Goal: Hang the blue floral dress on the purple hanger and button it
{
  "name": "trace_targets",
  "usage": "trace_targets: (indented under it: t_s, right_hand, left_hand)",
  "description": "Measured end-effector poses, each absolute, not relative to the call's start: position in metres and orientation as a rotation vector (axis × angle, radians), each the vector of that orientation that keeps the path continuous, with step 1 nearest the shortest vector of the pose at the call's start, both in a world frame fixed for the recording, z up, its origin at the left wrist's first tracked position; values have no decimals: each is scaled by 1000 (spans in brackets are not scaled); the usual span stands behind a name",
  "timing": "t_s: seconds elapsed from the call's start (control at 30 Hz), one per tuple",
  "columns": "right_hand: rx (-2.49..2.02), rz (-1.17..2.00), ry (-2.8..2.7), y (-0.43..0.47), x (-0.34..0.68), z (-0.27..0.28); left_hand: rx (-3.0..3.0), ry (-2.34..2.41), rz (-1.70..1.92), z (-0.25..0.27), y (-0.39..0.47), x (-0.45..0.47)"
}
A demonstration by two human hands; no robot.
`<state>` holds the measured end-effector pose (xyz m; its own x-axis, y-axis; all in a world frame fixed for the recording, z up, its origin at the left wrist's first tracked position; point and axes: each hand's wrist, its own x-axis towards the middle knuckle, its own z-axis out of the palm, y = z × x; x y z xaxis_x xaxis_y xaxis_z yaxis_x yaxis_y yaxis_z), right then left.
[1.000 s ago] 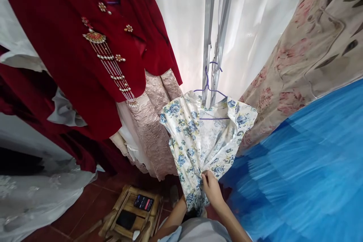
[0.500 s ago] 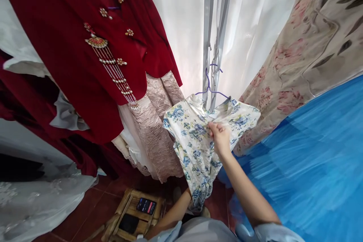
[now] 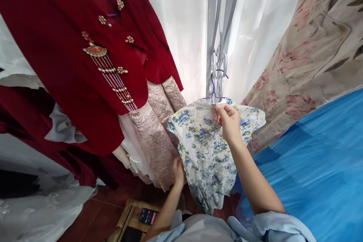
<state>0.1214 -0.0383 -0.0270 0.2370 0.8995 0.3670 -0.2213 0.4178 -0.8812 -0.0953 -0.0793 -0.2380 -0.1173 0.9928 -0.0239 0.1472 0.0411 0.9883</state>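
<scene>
A sleeveless-looking white floral top (image 3: 195,134) with blue roses hangs from a purple hanger (image 3: 213,90). My right hand (image 3: 230,119) is closed in a pinch at its neckline, near the centre seam. Whether a small fastener is between those fingertips cannot be seen. My left hand (image 3: 178,172) is beside the top's lower left edge, fingers loosely apart and slightly blurred, and it seems to grip nothing. The lower part of the top hangs down in front of my body, its hem uneven.
On the left hang a dark red jacket (image 3: 70,87) with a beaded tassel and a pink brocade skirt (image 3: 159,136). Blue tulle (image 3: 309,170) and a beige floral dress (image 3: 300,68) fill the right. Below, a phone (image 3: 148,216) lies on a wooden stool (image 3: 127,213).
My left hand has come out from behind the top's lower part and risen to its left edge. The bunched fabric has spread out. My right hand has shifted up to the neckline.
</scene>
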Motion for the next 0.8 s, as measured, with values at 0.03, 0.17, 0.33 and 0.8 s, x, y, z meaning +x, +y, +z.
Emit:
trace_targets:
  t_s: [0.03,0.17,0.33,0.8]
  right_hand:
    - [-814,884,-1060,-42,122,-29]
    - [-834,819,-1111,-54,121,-34]
    - [-830,751,-1170,-57,121,-40]
    - [-1487,627,-1182,-57,121,-193]
  left_hand:
    - [1173,1515,1385,-229,-68,-101]
    - [1365,1389,2246,-133,-20,-104]
    - [2591,746,1426,-4,-7,-34]
    - [2882,821,1302,15,19,9]
